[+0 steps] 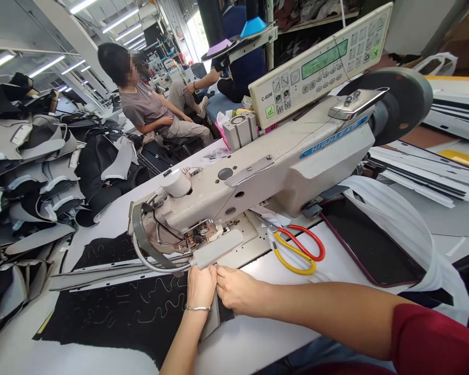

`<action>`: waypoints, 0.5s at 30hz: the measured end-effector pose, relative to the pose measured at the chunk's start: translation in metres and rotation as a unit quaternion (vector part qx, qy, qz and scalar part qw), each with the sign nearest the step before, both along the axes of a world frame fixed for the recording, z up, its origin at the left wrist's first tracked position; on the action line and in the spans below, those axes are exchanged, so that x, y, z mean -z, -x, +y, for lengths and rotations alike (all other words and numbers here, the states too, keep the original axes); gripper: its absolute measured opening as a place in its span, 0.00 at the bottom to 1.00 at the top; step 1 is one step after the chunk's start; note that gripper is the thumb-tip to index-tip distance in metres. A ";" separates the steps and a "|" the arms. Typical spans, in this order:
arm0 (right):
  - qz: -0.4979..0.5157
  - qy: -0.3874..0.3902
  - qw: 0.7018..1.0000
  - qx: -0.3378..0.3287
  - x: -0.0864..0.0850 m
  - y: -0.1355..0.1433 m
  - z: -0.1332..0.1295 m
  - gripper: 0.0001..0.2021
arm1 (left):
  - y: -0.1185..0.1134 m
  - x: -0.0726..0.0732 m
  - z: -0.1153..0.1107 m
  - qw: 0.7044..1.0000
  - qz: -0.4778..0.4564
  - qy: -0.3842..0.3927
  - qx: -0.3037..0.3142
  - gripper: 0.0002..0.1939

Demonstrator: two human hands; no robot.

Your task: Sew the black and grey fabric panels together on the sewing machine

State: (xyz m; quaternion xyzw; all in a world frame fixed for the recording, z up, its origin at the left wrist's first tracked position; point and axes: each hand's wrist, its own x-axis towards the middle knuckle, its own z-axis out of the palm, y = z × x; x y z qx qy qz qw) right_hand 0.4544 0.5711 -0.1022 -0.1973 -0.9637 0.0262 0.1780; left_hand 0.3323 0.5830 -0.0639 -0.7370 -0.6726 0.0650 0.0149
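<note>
My left hand (201, 286), with a silver bangle at the wrist, is closed at the edge of a black fabric piece (113, 317) with wavy pale stitching. Its fingertips are partly hidden behind the grey lamp bar (219, 250). Right beside it, my right hand (238, 290) is closed in a pinch, and its fingertips meet the left ones at the strip of black fabric below the lamp bar. Both hands are in front of the needle area of a sewing machine (254, 182). A grey strip with white edging (101, 276) runs leftward across the black fabric.
Scissors with red and yellow handles (297, 250) lie right of the needle plate, near a dark phone or tablet (375, 242). A control panel (320, 65) tops the machine. Grey and black pieces (27, 187) pile up at left. Another person (152, 104) sits behind.
</note>
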 end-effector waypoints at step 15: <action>0.034 -0.047 0.998 0.009 0.008 0.003 0.002 0.10 | -0.001 -0.001 0.002 0.999 -0.042 0.014 -0.015 0.18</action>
